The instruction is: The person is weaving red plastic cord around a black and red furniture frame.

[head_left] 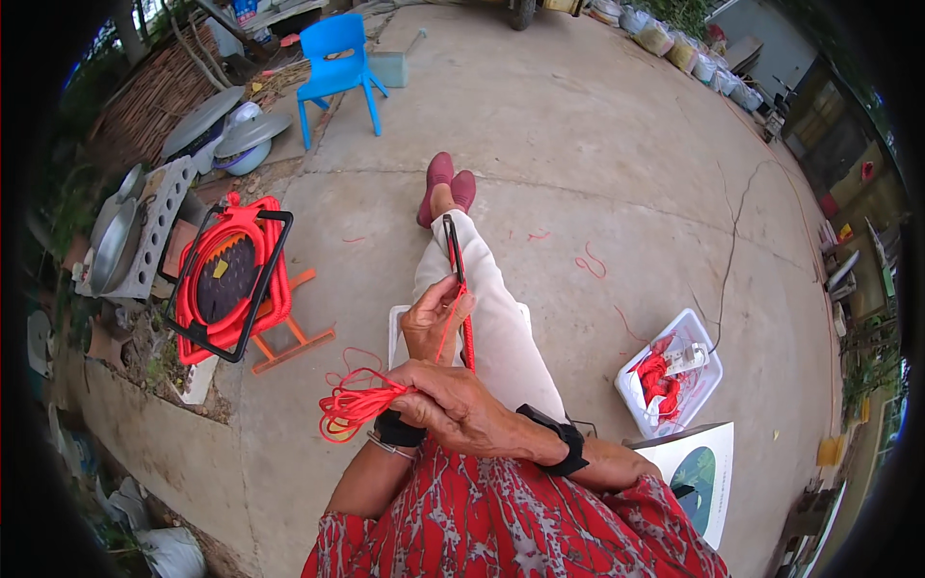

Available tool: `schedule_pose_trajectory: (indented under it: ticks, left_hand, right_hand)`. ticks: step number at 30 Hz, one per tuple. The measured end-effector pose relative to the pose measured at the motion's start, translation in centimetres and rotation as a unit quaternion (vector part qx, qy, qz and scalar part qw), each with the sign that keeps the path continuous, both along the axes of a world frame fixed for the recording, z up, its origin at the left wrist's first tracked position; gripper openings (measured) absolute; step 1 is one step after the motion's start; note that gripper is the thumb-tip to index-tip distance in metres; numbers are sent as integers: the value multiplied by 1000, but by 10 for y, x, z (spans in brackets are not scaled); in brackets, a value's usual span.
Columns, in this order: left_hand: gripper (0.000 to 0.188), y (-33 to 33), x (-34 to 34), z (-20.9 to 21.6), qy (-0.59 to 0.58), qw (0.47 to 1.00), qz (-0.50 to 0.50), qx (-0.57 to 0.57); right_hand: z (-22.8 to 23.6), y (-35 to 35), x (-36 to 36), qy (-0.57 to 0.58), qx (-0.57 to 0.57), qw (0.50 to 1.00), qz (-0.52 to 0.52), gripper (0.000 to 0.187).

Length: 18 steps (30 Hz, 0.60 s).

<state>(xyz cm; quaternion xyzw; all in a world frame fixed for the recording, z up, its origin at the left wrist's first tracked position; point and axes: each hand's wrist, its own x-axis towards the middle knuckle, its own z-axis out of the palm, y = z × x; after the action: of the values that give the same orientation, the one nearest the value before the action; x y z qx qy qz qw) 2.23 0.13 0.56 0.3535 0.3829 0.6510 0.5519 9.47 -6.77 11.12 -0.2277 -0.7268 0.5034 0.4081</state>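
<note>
Pinching a bundle of thin red cord [356, 405] between thumb and fingers, the right hand [462, 409] points leftward and crosses over the left wrist. The cord's loose loops fan out just beyond those fingertips, on the person's left, with a few thin curls rising above them. Farther forward, the left hand [434, 318] has its fingers curled in, thumb and forefinger closed against a narrow black bar [451, 239]. The bar's bare upper end projects past these fingertips toward the feet, while red wrapping [468, 337] covers the part running back beside the hand, over the lap. A single red strand [449, 328] slants down from the bar at the left fingertips toward the right hand. How the hidden left fingers lie beneath the bar cannot be told.

A black band [568, 451] circles the right wrist; a silvery bracelet [390, 446] sits on the left one. Beneath the hands are pale trousers [496, 318], ending in dark pink shoes [438, 181] crossed at the ankles. To the right, a white basket [711, 378] holds more red cord [657, 380], near a white box [715, 482]. Red scraps [595, 262] lie on the concrete [578, 116]. On the left stand a red-wound black frame [260, 308] and, farther off, a blue chair [337, 69].
</note>
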Motion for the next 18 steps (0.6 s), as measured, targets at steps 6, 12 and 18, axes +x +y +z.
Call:
schedule_pose_trajectory:
  ticks: [6,12,18]
  left_hand:
    - [27,-8,1,8,202,975,54,79]
    - [25,-11,-1,24,354,931,63,68]
    - [27,-4,-7,13,-28,996,-23,86]
  right_hand:
    - [9,2,5,14,0,999,34,18]
    - [9,12,-10,35,1,998,55,17]
    - [47,44,14,11,132,991,-1,22]
